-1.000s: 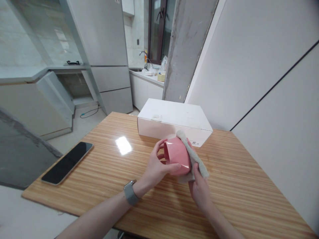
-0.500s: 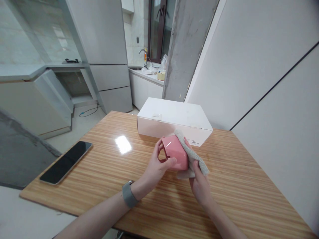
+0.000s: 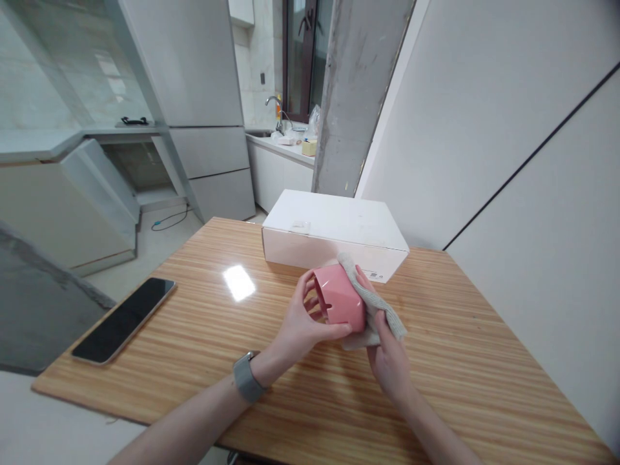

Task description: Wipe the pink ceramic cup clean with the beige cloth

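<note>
A glossy pink hollow container (image 3: 340, 298), with a small notch in its rim, is tilted on its side above the table. My left hand (image 3: 305, 316) is closed around it, thumb along the lower side and fingers at the open end. In my right hand (image 3: 387, 352) is a grey cloth (image 3: 371, 303), pressed flat against the container's closed end. The cloth hides most of my right fingers; the thumb lies on top of it. Whatever is inside the container cannot be made out.
Behind my hands a white cardboard box (image 3: 334, 223) stands on the wooden table (image 3: 465, 361). A smartphone (image 3: 124, 321) lies face up near the left edge. A white wall panel (image 3: 513, 129) rises along the right side. Farther back are a fridge (image 3: 208, 148) and a sink tap (image 3: 276, 113).
My left thumb has slid right and down along the container, and its fingers now show inside the open end. The container has turned slightly. The cloth remains against it.
</note>
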Motion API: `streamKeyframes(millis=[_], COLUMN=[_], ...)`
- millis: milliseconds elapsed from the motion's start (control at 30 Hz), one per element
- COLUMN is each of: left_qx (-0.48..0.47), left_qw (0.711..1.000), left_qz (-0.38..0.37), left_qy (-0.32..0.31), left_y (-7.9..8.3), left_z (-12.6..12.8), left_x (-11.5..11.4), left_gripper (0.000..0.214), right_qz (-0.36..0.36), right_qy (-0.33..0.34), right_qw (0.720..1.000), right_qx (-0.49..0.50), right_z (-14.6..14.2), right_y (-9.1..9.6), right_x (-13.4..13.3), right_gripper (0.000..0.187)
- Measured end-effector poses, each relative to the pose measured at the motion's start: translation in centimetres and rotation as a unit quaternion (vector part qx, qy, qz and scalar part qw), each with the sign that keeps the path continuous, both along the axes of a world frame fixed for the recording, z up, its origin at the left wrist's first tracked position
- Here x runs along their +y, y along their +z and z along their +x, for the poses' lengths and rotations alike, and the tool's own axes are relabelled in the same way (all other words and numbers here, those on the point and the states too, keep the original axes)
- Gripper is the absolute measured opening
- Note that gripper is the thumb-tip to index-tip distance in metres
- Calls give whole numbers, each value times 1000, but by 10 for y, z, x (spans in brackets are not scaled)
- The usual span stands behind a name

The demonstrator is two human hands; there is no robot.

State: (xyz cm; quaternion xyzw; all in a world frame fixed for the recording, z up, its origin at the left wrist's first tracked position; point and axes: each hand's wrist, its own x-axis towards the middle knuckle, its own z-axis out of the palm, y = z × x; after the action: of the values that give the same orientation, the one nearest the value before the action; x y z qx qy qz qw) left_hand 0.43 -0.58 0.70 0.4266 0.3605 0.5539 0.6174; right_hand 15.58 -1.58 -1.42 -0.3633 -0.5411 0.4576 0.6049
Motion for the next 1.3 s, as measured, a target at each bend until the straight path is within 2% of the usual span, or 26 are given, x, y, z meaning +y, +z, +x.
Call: streamKeyframes(millis=[133, 367, 500, 600, 700, 933, 1167, 1300], left_qx=[16, -99, -134, -88, -21, 23, 11, -49], left_qw=[999, 992, 984, 990, 995, 997, 998, 997], left_qz=[-38, -72, -93, -71, -66, -53, -55, -53], left_qy=[-11, -17, -67, -86, -78, -45, -38, -20], left_y=[-1, -2, -1, -2, -2, -2, -1, 0], left_z=[-2, -3, -4, -4, -3, -2, -1, -1], left_x=[0, 0, -1, -2, -2, 0, 1, -1], left_gripper=[97, 80, 77, 86, 96, 91, 90, 99], right_qz=[32, 131, 113, 75, 38, 12, 36, 70], right_qy=[5, 50, 61, 62, 54, 42, 58, 62], right_qw=[999, 978, 983, 992, 997, 999, 997, 993], right_qx=[-39, -154, -132, -78, -30, -26, -34, -71], right_z=[1, 6, 7, 6, 4, 3, 2, 4], right_y=[3, 13, 12, 11, 9, 5, 12, 16], right_x=[-3, -8, -3, -1, 0, -2, -2, -5], right_gripper=[43, 41, 41, 39, 36, 39, 37, 38])
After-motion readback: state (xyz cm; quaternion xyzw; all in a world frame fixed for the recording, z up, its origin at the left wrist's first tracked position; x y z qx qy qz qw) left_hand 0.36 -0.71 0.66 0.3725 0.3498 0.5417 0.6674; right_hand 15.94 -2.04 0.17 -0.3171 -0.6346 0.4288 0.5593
